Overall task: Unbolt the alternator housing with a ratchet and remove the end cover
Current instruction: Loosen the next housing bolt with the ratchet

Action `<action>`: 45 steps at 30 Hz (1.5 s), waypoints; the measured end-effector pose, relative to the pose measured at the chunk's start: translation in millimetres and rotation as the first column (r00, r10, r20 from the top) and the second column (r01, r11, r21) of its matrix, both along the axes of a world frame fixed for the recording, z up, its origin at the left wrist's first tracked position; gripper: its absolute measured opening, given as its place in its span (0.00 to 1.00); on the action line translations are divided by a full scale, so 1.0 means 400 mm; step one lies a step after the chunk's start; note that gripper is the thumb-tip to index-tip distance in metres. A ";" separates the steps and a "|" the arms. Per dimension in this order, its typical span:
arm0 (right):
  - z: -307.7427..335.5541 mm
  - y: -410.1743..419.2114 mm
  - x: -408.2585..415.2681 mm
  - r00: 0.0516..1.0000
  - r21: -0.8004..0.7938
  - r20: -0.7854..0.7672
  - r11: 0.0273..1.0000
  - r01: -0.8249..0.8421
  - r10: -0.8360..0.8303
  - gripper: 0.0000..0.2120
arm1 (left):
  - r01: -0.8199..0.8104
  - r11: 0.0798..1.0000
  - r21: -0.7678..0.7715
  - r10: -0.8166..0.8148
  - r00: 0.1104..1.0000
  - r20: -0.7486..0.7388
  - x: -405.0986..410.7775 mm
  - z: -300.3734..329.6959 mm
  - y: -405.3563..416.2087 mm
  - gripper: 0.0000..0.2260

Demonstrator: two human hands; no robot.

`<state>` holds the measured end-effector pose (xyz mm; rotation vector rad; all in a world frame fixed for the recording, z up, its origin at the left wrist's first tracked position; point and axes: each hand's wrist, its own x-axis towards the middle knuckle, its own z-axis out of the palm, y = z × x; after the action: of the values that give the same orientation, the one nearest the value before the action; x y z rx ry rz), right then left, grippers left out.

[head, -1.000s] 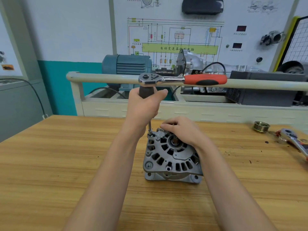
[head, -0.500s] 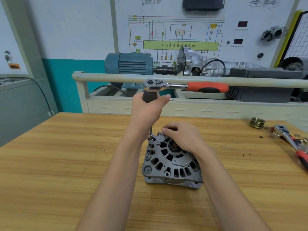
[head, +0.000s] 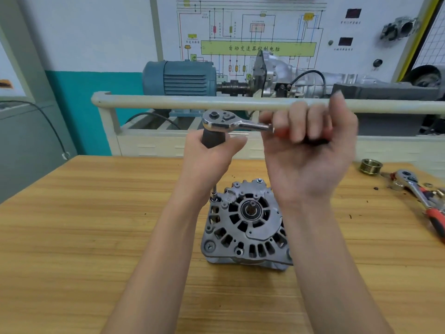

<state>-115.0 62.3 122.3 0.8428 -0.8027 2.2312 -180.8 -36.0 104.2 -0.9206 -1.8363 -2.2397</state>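
Upright grey finned alternator [head: 245, 225] (shaft bearing exposed), left hand [head: 212, 157] gripping ratchet [head: 231, 124] driver, right hand [head: 310, 145] clasping handle.

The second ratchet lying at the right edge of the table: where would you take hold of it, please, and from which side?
Grip the second ratchet by its red-and-black handle, coming from above. It lies flat on the table, head pointing away, handle nearest the person.

Readable at twelve o'clock: "自动变速器控制电脑", printed in dark characters on green box [head: 258, 48] of wiring diagram board [head: 361, 66]. Smaller labels there and beside red displays too blurred to read.
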 end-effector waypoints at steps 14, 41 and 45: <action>0.019 0.027 -0.016 0.949 -0.096 0.145 0.958 -0.269 0.281 0.23 | 0.256 0.957 -0.136 -0.280 0.938 -0.207 -0.011 -0.004 -0.040 0.14; 0.000 -0.047 0.030 0.996 -0.192 -0.010 0.977 -0.086 0.086 0.23 | 0.084 0.996 -0.034 -0.087 0.992 -0.095 -0.001 -0.006 -0.016 0.13; -0.021 -0.093 0.035 0.986 -0.182 -0.104 0.977 0.111 -0.132 0.21 | -0.075 0.995 0.066 0.078 0.996 -0.051 0.017 -0.003 0.009 0.13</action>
<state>-101.0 24.9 113.8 0.8066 -0.5777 2.0895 -173.9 -32.6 102.8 -0.8747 -1.7369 -2.1929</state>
